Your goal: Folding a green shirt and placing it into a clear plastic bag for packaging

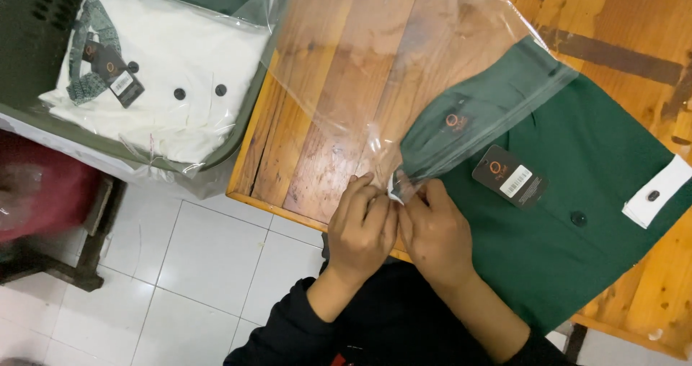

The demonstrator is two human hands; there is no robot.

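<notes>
A folded dark green shirt [577,186] lies on the wooden table [310,143], with a black hang tag [509,176], dark buttons and a white cuff at its right edge. A clear plastic bag [404,56] covers the collar end and spreads up over the table. My left hand [360,229] and my right hand [436,233] meet at the table's near edge. Both pinch the bag's open edge at the shirt's collar corner, fingertips close together.
A dark green crate [43,56] at the upper left holds a bagged white shirt [173,70] with a black tag. Below it stands a dark red object on a wooden stool [86,258]. White floor tiles [194,265] lie under the table's edge.
</notes>
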